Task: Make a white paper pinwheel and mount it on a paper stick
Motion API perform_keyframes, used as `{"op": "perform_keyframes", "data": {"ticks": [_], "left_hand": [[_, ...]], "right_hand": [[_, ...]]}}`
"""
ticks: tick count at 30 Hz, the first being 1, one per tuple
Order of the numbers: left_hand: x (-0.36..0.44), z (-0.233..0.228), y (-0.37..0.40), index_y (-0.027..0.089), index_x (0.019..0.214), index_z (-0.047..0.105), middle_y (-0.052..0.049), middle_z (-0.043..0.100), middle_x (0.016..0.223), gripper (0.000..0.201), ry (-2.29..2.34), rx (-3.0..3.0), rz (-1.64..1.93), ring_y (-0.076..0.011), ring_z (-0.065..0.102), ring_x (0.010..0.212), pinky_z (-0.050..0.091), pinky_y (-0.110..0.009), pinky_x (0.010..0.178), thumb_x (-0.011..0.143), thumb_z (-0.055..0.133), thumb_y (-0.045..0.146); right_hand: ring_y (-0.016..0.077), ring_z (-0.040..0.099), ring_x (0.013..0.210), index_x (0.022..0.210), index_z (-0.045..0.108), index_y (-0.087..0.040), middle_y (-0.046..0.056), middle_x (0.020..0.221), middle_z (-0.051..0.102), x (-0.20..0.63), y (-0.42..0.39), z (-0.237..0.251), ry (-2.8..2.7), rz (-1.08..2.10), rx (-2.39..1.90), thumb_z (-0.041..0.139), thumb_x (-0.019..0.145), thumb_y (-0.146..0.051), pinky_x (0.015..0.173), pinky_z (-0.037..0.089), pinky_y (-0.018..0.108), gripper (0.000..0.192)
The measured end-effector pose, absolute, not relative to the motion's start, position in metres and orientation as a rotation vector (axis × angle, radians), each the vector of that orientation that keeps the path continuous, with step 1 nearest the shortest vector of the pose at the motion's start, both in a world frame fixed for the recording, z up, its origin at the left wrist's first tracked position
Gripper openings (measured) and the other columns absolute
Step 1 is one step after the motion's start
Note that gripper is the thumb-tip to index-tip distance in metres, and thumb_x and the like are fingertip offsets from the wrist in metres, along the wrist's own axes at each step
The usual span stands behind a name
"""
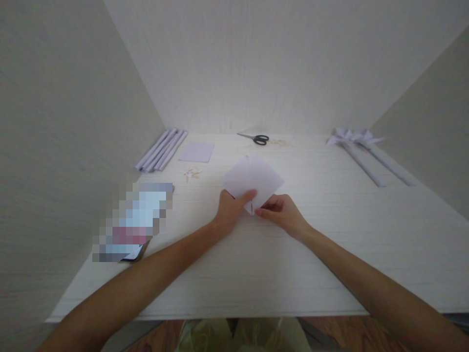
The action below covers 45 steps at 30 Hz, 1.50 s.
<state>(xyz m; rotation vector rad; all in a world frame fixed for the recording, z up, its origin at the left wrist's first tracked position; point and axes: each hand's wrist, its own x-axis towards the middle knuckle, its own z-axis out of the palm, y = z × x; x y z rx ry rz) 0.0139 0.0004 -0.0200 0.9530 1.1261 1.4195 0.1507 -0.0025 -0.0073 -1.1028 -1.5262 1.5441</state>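
Observation:
A pale lilac square of paper [254, 173] is held up over the middle of the table, turned so that one corner points toward me. Across its lower left edge lies the thumb of my left hand [231, 208], with the other fingers behind the sheet. My right hand [284, 212] pinches at the lower corner, its thumb and fingertips close together there. A short dark line, perhaps a slit or mark, shows near that corner. What lies behind the paper is hidden.
Rolled paper tubes [161, 150] and a flat paper stack [197, 152] lie back left, near small tan bands [192, 173]. Black-handled scissors [258, 139] rest at the back beside more bands [280, 143]. Two paper-topped sticks [366, 161] lie right; a blurred phone [137, 222] is left.

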Motion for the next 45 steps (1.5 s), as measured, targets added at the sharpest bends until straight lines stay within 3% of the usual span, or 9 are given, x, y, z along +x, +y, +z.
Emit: {"op": "perform_keyframes", "data": {"ticks": [11,27,45], "left_hand": [[0.0142,-0.0196,0.0001,0.012,0.074,0.064,-0.006,0.065,0.076,0.028,1.128,0.961,1.417,-0.0171,0.06,0.072,0.048,-0.029,0.066,0.054,0.069,0.032],[0.0132,-0.0213,0.0005,0.011,0.078,0.064,-0.009,0.065,0.081,0.032,1.123,0.98,1.403,-0.0176,0.059,0.073,0.048,-0.03,0.067,0.055,0.069,0.032],[0.014,-0.0147,-0.0031,0.013,0.078,0.065,-0.006,0.066,0.081,0.031,1.159,0.999,1.385,-0.0164,0.06,0.072,0.048,-0.028,0.066,0.053,0.07,0.03]], "right_hand": [[0.0161,0.058,0.06,0.065,0.064,-0.013,0.005,0.065,0.065,0.1493,-0.0038,-0.0066,-1.602,1.433,-1.188,0.064,0.061,-0.034,0.058,0.045,0.029,0.021],[0.0123,0.052,0.048,0.058,0.061,-0.012,0.005,0.057,0.062,0.1461,-0.0043,-0.0064,-1.632,1.332,-1.246,0.063,0.061,-0.033,0.046,0.039,0.024,0.021],[0.0151,0.055,0.053,0.06,0.066,-0.013,0.005,0.059,0.063,0.149,-0.0055,-0.0064,-1.65,1.332,-1.226,0.064,0.06,-0.033,0.045,0.04,0.025,0.02]]}}
